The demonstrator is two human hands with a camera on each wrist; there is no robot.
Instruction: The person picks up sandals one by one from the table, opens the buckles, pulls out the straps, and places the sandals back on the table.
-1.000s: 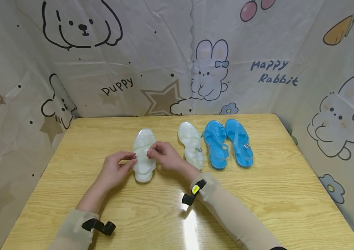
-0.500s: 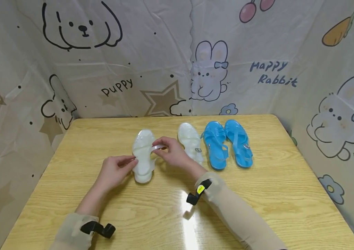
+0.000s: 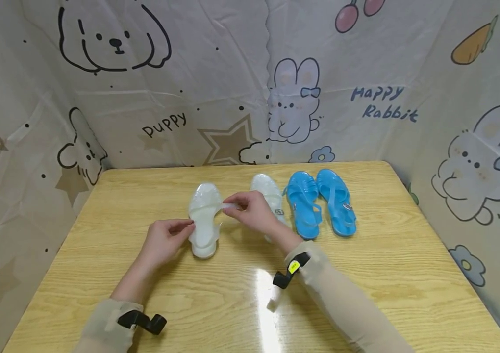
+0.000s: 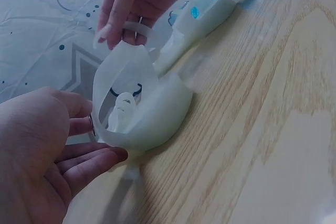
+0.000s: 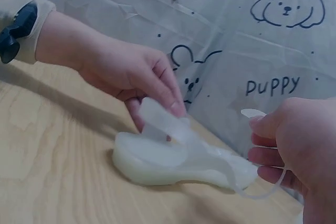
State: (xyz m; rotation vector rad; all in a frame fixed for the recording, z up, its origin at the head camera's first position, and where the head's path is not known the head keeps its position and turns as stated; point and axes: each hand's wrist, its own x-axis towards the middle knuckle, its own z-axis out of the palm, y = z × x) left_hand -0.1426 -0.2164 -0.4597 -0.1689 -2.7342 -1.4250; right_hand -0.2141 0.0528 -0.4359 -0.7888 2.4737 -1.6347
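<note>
A whitish translucent jelly sandal (image 3: 204,228) lies sole-down on the table, toe pointing away. My left hand (image 3: 166,241) grips its left side, thumb and fingers at the side strap. A small metal buckle (image 4: 92,124) shows by those fingers in the left wrist view. My right hand (image 3: 253,213) pinches the sandal's loose ankle strap (image 5: 257,196) and holds it out to the right, off the sandal. In the right wrist view, the strap's free end (image 5: 253,113) sticks out past the thumb. The heel band (image 4: 142,98) stands up at the back.
A second whitish sandal (image 3: 264,184) lies to the right, partly hidden behind my right hand. Beyond it sit two blue sandals (image 3: 305,206), side by side. The wooden table (image 3: 214,304) meets a printed cloth backdrop (image 3: 144,98) at the back and sides.
My right hand has moved right from the sandal's middle, drawing the strap outward with it. The left hand stays at the sandal's left side.
</note>
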